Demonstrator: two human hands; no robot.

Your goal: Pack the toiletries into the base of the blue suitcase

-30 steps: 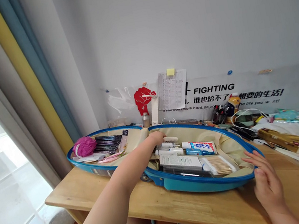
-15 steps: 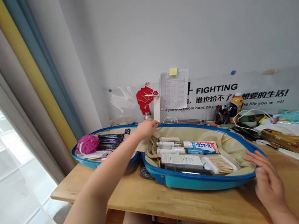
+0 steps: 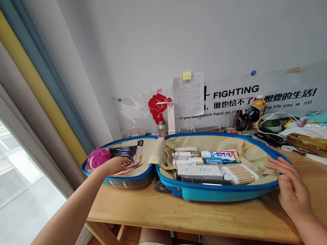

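Suitcase: a blue hard-shell suitcase (image 3: 200, 193) is lying open on the wooden table (image 3: 180, 222), toward the table's left end and nearer its back edge, with a strip of bare wood showing along the front.

Risk: the loose items look most exposed; a sleeve or a careless sweep of the hand could drag them over the low rim. Heavy pressing on one rim could also rock the shell on its small wheel (image 3: 161, 186).

Long axis: the suitcase is lying lengthwise from left to right, roughly along the table's front edge, its open side facing up.

Left hand: the left hand (image 3: 114, 165) is reaching into the left half, fingers together and down among a pink packet (image 3: 129, 168); whether it is gripping anything, I cannot tell.

Right hand: the right hand (image 3: 292, 188) is resting at the front right rim, its fingers (image 3: 280, 174) spread apart and holding nothing.

Contents: a pink bath puff (image 3: 97, 158) is sitting in the left half, beside black packets (image 3: 120, 151). The right half is holding a toothpaste box (image 3: 219, 156), white tubes (image 3: 184, 155), a white box (image 3: 199, 172) and cotton swabs (image 3: 241, 173).

Table: papers (image 3: 316, 136) are piling toward the right end.
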